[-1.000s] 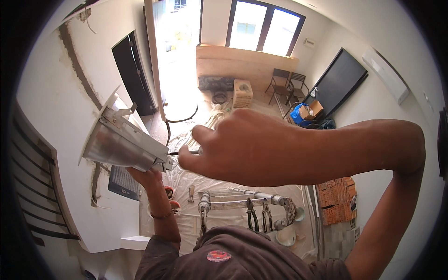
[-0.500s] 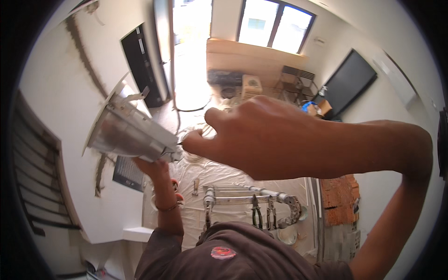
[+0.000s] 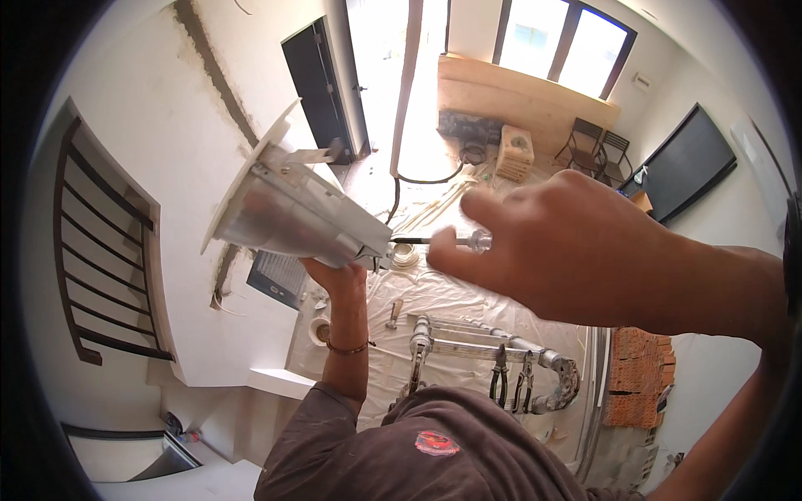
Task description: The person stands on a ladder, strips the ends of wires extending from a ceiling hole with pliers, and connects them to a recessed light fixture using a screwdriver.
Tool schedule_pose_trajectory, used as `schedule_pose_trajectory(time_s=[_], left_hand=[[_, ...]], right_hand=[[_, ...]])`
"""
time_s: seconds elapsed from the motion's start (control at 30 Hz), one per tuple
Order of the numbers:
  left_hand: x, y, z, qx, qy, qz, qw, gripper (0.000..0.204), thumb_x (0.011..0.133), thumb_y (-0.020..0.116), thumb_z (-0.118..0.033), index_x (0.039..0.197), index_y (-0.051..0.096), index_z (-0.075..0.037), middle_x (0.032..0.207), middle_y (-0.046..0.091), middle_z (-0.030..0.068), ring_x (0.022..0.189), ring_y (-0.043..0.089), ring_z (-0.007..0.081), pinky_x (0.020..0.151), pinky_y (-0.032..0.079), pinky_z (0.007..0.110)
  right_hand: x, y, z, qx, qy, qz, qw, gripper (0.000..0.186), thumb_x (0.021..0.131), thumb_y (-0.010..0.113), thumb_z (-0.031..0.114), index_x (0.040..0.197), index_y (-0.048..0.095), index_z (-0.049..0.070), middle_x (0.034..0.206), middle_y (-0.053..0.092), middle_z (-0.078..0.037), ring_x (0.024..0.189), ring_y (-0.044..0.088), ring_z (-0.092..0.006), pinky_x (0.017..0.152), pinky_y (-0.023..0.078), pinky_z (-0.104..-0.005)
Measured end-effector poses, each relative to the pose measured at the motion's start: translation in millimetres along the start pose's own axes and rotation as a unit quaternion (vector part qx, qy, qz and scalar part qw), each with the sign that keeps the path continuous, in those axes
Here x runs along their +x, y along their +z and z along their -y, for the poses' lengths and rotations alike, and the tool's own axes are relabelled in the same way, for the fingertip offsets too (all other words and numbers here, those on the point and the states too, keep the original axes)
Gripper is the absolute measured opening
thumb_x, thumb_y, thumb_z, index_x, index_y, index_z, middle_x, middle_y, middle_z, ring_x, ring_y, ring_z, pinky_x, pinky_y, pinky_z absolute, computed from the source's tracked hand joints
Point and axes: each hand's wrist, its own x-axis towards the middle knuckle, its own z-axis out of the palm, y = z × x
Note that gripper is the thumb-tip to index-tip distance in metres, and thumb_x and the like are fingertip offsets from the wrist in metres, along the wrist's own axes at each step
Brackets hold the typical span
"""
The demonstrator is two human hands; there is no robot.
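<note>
A recessed downlight [image 3: 288, 213] with a silver reflector can and a white rim is held up on the left, tilted with its rim away to the left. My left hand [image 3: 334, 277] grips it from underneath, most of its fingers hidden behind the can. Between the thumb and fingers of my right hand [image 3: 543, 242] is a screwdriver [image 3: 415, 240] with a dark shaft and a clear handle. Its tip meets the narrow end of the downlight, near the small wires there; whether it sits in a screw cannot be made out.
Below me stands a metal ladder top [image 3: 480, 351] with pliers [image 3: 499, 380] hanging on it. Plastic sheeting [image 3: 384, 334] covers the floor, with a cable coil [image 3: 404, 255] on it. Stacked bricks [image 3: 639, 376] are at right. A dark cable [image 3: 407, 100] hangs ahead.
The view has shifted, so the room, the downlight and both hands appear farther right. My right fingers have loosened and moved back a little, showing more of the screwdriver. My left hand keeps its grip.
</note>
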Motion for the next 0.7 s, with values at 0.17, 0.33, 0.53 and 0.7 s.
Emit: schedule_pose_trajectory(time_s=[0.17, 0.33, 0.53, 0.7], left_hand=[[3, 5, -12, -0.061, -0.027, 0.008, 0.998, 0.039, 0.1, 0.053, -0.023, 0.133, 0.043, -0.006, 0.124, 0.055, 0.0085, 0.111, 0.058, 0.0194, 0.095, 0.052, 0.037], [4, 11, -12, -0.027, -0.042, -0.032, 0.998, 0.038, 0.101, 0.05, -0.028, 0.132, 0.045, -0.007, 0.123, 0.056, 0.0073, 0.111, 0.059, 0.0201, 0.094, 0.054, 0.037], [4, 2, -4, -0.003, 0.008, 0.035, 0.999, 0.041, 0.1, 0.054, -0.027, 0.134, 0.042, -0.008, 0.125, 0.055, 0.0073, 0.11, 0.059, 0.0192, 0.091, 0.056, 0.037], [-2, 15, -24, -0.066, 0.005, 0.039, 0.997, 0.045, 0.096, 0.061, -0.02, 0.134, 0.04, -0.008, 0.121, 0.055, 0.0065, 0.106, 0.06, 0.0176, 0.09, 0.057, 0.036]], right_hand=[[-3, 7, 4, -0.019, -0.025, 0.037, 0.999, 0.008, 0.081, 0.066, 0.002, 0.088, 0.064, -0.002, 0.07, 0.057, -0.011, 0.062, 0.067, -0.0205, 0.055, 0.058, -0.0329], [-1, 5, 0, 0.166, 0.065, 0.039, 0.983, 0.022, 0.081, 0.063, -0.003, 0.103, 0.066, -0.004, 0.076, 0.064, -0.017, 0.067, 0.069, -0.023, 0.062, 0.059, -0.036], [-4, 2, 3, 0.048, 0.013, 0.012, 0.999, 0.021, 0.082, 0.065, -0.001, 0.103, 0.068, 0.0, 0.079, 0.066, -0.015, 0.069, 0.069, -0.0193, 0.055, 0.057, -0.0322], [-3, 4, 13, -0.176, -0.084, 0.065, 0.979, 0.011, 0.079, 0.073, 0.006, 0.083, 0.065, 0.0, 0.077, 0.063, -0.012, 0.065, 0.067, -0.0134, 0.039, 0.051, -0.0236]])
